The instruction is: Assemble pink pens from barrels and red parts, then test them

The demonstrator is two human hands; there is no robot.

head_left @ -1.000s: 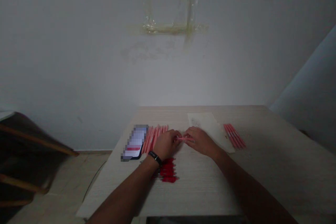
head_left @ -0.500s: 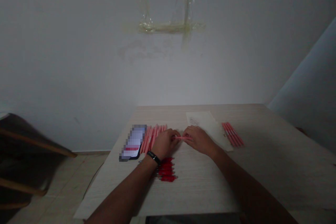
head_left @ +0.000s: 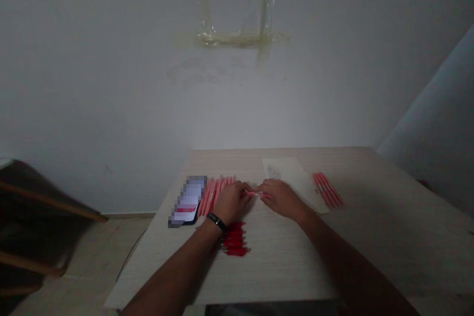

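A slim pink pen [head_left: 256, 193] lies crosswise between my two hands, above the middle of the table. My left hand [head_left: 234, 199] is closed around its left end, and a dark band circles that wrist. At the other end, the fingers of my right hand [head_left: 278, 194] pinch the pen. Just left of my left hand is a row of several pink pens [head_left: 211, 195], partly covered by that hand. Below my left wrist sit several red pens [head_left: 235, 240], their left ends hidden by the forearm.
A phone [head_left: 187, 201] with a blurred screen lies at the table's left side. Beyond my right hand is a pale paper sheet [head_left: 301, 182] with scribbles. Several more pink pens [head_left: 328, 189] lie right of it. The wall [head_left: 237, 108] rises behind the table [head_left: 281, 266].
The pen between my hands has tilted slightly, and my right fingers have shifted a little along it. The laid-out pens, phone and paper stay where they were.
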